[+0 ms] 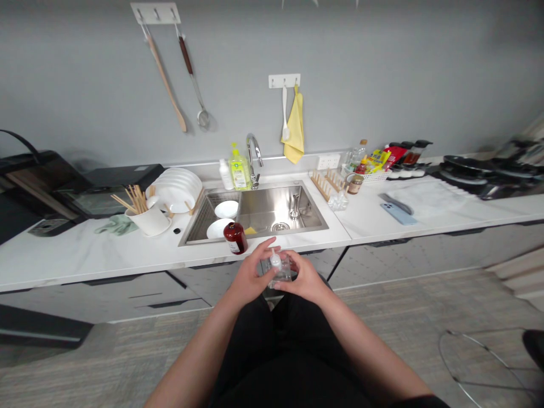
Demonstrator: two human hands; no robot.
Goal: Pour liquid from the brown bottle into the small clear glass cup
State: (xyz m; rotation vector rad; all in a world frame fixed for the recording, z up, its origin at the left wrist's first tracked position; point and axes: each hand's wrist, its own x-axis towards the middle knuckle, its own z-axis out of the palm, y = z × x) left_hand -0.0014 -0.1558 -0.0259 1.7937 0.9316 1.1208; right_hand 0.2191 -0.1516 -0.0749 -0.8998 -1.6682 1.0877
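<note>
A clear pump bottle (280, 275) with a white pump head (276, 259) is held upright in front of the counter edge. My left hand (255, 272) grips it from the left, thumb close to the pump head. From the other side, my right hand (305, 276) has its fingers around the bottle's body. How full the clear bottle is, I cannot tell. Just beyond my left hand, a dark red bottle (235, 238) with a pale label stands on the counter at the sink's front edge. A small black cap (177, 230) lies farther left.
The steel sink (317, 212) holds white bowls (226, 209) in a basket. Behind it stand a faucet (254, 158) and green soap bottle (240, 170). Left are a chopstick holder (148, 221) and racked plates (181, 184); right, a wooden rack (325, 184) and a phone (398, 213).
</note>
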